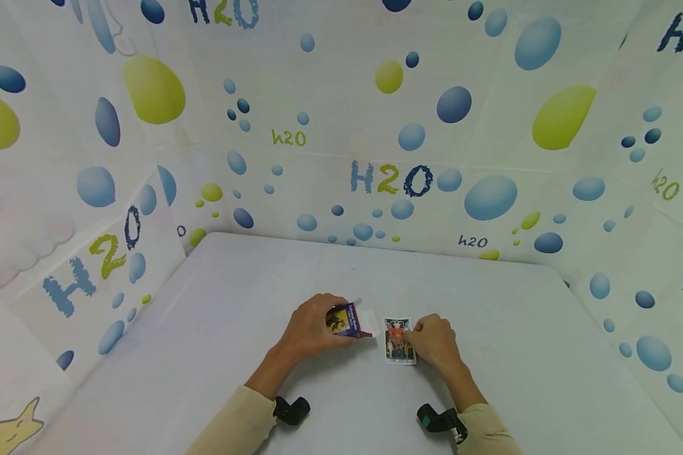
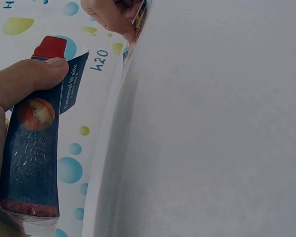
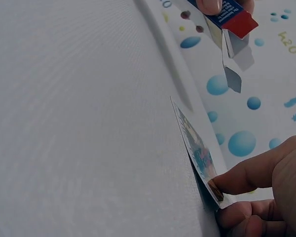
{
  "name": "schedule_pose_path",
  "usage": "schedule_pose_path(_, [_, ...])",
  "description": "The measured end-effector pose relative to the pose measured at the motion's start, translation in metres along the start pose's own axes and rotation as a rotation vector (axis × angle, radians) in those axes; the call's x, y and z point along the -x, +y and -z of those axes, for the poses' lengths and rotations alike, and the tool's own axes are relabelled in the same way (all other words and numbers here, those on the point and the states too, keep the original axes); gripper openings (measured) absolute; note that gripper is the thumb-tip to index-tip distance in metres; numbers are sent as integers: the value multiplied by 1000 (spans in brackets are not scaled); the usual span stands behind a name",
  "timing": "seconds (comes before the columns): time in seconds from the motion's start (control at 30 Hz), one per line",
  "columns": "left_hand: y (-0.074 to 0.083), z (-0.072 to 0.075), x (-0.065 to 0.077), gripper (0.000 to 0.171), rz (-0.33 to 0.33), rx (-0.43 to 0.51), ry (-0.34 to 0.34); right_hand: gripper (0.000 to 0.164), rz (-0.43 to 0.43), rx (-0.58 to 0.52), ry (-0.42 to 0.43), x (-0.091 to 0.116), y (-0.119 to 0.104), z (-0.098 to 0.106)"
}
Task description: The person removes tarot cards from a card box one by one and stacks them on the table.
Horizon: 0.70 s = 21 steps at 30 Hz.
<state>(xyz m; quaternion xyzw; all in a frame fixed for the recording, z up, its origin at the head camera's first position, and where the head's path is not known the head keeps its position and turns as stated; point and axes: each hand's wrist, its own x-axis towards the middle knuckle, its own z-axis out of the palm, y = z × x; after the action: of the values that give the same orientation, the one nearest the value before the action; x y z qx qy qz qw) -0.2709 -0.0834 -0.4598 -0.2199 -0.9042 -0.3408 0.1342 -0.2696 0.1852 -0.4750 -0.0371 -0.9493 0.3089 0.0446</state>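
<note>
My left hand (image 1: pixel 312 327) grips a blue tarot card box (image 1: pixel 345 320) above the table, its thumb across one face in the left wrist view. Printed lettering reads "Universal Waite", and the box's end flap (image 3: pixel 232 79) hangs open toward the right. Beside it, my right hand (image 1: pixel 436 341) pinches a tarot card (image 1: pixel 396 330) by its right edge. The picture side, red figure and white border, faces up. In the right wrist view the thumb lies on the card's face and the other fingers are at its edge, with the card tilted slightly off the cloth.
A white cloth covers the table (image 1: pixel 216 379). Behind and at both sides hang white sheets (image 1: pixel 341 95) printed with blue and green bubbles and "H2O" lettering. Black camera mounts (image 1: pixel 292 411) sit at both wrists, by the cream sleeves (image 1: pixel 236 420).
</note>
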Motion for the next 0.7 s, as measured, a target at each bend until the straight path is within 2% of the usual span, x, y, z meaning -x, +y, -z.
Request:
schedule_pose_path(0.4, [1, 1, 1, 69, -1, 6, 0, 33, -21, 17, -20, 0, -1, 4])
schedule_pose_path(0.7, [0, 0, 1, 69, 5, 10, -1, 31, -2, 11, -16, -1, 2, 2])
